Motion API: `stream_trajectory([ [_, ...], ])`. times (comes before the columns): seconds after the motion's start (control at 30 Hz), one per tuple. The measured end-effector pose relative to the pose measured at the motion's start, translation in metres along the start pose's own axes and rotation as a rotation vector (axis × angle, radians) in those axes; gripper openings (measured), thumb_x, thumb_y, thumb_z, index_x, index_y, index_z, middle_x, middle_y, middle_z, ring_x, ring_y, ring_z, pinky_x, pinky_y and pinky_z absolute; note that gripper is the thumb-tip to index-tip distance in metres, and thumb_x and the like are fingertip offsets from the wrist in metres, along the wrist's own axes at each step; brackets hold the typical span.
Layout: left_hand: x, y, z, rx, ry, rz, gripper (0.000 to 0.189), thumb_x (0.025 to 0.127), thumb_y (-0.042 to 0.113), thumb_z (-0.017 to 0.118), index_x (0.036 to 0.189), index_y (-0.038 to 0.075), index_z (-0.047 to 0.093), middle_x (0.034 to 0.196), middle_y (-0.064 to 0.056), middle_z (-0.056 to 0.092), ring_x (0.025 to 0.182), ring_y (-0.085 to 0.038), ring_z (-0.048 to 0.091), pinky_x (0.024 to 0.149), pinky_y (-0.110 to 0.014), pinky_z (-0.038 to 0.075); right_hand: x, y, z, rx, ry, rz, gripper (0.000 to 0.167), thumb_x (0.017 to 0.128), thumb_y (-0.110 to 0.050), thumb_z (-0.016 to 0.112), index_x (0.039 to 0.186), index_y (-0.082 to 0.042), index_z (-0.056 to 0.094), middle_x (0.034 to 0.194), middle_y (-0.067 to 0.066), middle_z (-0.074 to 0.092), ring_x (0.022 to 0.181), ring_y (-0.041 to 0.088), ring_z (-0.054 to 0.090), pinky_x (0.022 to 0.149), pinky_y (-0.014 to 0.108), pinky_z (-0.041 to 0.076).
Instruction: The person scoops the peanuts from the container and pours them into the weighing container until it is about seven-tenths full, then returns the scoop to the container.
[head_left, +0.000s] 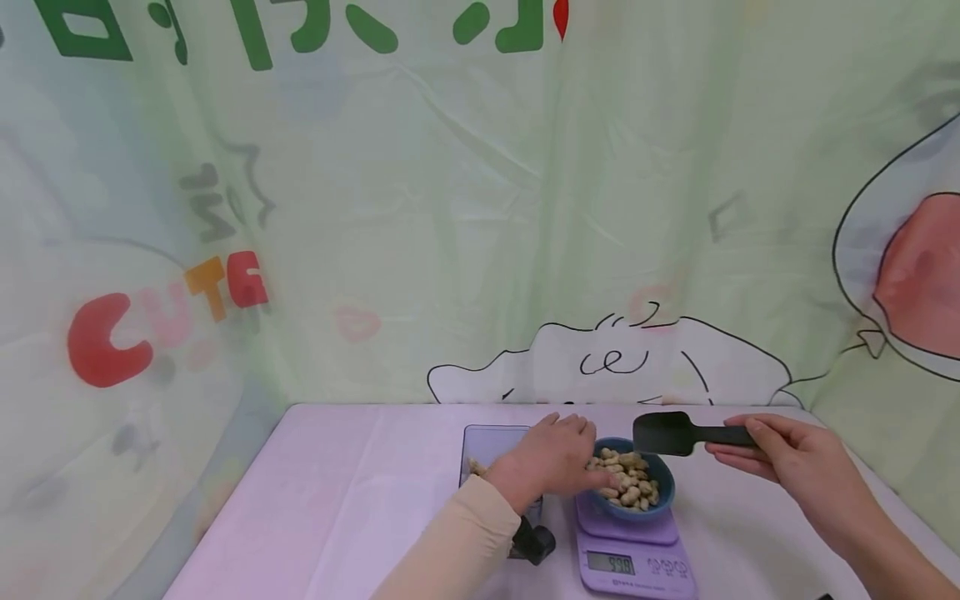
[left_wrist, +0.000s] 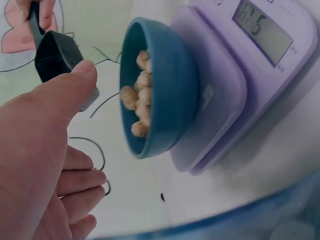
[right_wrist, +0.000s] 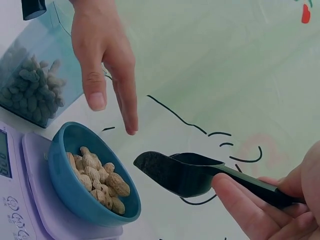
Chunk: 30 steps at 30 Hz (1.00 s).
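Note:
My right hand (head_left: 798, 467) pinches the handle of a black scoop (head_left: 663, 434) between thumb and fingers. The scoop is level with the far right rim of a blue bowl (head_left: 636, 515) and above it. Unshelled peanuts (right_wrist: 95, 175) lie in the bowl, which stands on a purple kitchen scale (head_left: 637, 567) with a lit display. Over the bowl's left side, my left hand (head_left: 551, 458) stretches out with extended fingers and holds nothing. In the left wrist view its thumb overlaps the scoop (left_wrist: 52, 50).
Left of the scale stands a clear bin (right_wrist: 70, 55) holding more peanuts, partly hidden by the left arm in the head view. A black part (head_left: 534, 543) sits at its near end. A pale cloth covers the table (head_left: 360, 483); a printed curtain (head_left: 480, 208) hangs behind.

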<state>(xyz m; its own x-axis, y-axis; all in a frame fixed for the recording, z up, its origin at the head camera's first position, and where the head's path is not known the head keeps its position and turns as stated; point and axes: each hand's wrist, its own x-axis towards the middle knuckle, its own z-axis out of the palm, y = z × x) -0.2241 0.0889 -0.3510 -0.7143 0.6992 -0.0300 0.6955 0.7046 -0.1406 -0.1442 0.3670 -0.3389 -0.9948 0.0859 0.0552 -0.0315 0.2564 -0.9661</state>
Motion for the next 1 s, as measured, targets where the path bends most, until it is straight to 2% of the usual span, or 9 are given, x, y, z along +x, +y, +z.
stream_trajectory([
  [0.17,-0.007,-0.006,-0.008,0.006,0.034,0.0,0.084,0.093,0.072,0.04,0.152,0.012,0.04,0.153,0.003,0.045,0.143,-0.009,0.04,0.12,-0.031,0.031,0.001,-0.001,0.002,0.096,-0.01,-0.051,0.03,0.104,-0.027,0.05,0.118,-0.005,0.066,0.098,-0.007,0.076,0.09,0.021,0.076,0.078,0.029,0.06],
  [0.27,-0.012,-0.012,-0.011,-0.015,0.054,-0.003,0.085,0.094,0.072,0.04,0.152,0.01,0.039,0.155,0.001,0.043,0.144,-0.011,0.039,0.121,-0.031,0.03,0.001,-0.003,0.004,0.082,-0.014,-0.057,0.033,0.104,-0.027,0.049,0.12,-0.002,0.064,0.099,-0.005,0.077,0.091,0.02,0.076,0.078,0.028,0.06],
  [0.4,-0.018,-0.022,-0.011,-0.021,0.07,-0.004,0.087,0.094,0.072,0.037,0.154,0.009,0.035,0.158,-0.002,0.04,0.147,-0.014,0.036,0.121,-0.03,0.03,0.001,-0.008,0.009,0.003,-0.012,-0.039,0.048,0.107,-0.029,0.043,0.132,0.011,0.051,0.102,-0.004,0.076,0.093,0.017,0.076,0.08,0.027,0.059],
  [0.5,-0.023,-0.031,-0.013,-0.046,0.062,-0.017,0.087,0.096,0.07,0.036,0.155,0.008,0.032,0.16,-0.003,0.036,0.149,-0.016,0.033,0.122,-0.03,0.029,0.001,-0.01,0.013,0.007,-0.017,-0.035,0.053,0.107,-0.03,0.043,0.134,0.016,0.046,0.103,-0.002,0.076,0.094,0.018,0.075,0.08,0.028,0.059],
  [0.63,-0.032,-0.041,-0.015,-0.098,0.063,-0.036,0.085,0.097,0.067,0.039,0.156,0.006,0.03,0.161,-0.006,0.034,0.149,-0.016,0.032,0.123,-0.032,0.027,0.002,-0.015,0.022,-0.003,-0.016,-0.022,0.056,0.107,-0.031,0.042,0.137,0.016,0.044,0.106,-0.001,0.076,0.095,0.018,0.075,0.081,0.027,0.059],
  [0.77,-0.043,-0.054,-0.014,-0.124,0.099,-0.041,0.083,0.098,0.063,0.043,0.154,0.003,0.031,0.159,-0.008,0.037,0.148,-0.018,0.035,0.122,-0.034,0.029,0.003,-0.023,0.03,-0.051,-0.036,-0.015,0.059,0.108,-0.034,0.039,0.142,0.014,0.04,0.11,-0.002,0.075,0.099,0.016,0.074,0.083,0.024,0.058],
  [0.9,-0.056,-0.065,-0.013,-0.165,0.101,-0.062,0.084,0.098,0.062,0.045,0.155,0.003,0.029,0.16,-0.01,0.034,0.149,-0.02,0.032,0.123,-0.036,0.027,0.004,-0.029,0.037,0.021,-0.086,-0.047,0.06,0.106,-0.034,0.043,0.142,0.015,0.04,0.111,-0.01,0.073,0.101,0.018,0.074,0.084,0.024,0.058],
  [1.0,-0.064,-0.073,-0.012,-0.222,0.085,-0.089,0.087,0.097,0.064,0.045,0.157,0.003,0.025,0.163,-0.01,0.028,0.152,-0.021,0.027,0.124,-0.037,0.024,0.005,-0.033,0.044,0.066,-0.111,-0.066,0.057,0.105,-0.034,0.046,0.14,0.012,0.045,0.113,-0.011,0.072,0.1,0.018,0.074,0.084,0.024,0.058],
])
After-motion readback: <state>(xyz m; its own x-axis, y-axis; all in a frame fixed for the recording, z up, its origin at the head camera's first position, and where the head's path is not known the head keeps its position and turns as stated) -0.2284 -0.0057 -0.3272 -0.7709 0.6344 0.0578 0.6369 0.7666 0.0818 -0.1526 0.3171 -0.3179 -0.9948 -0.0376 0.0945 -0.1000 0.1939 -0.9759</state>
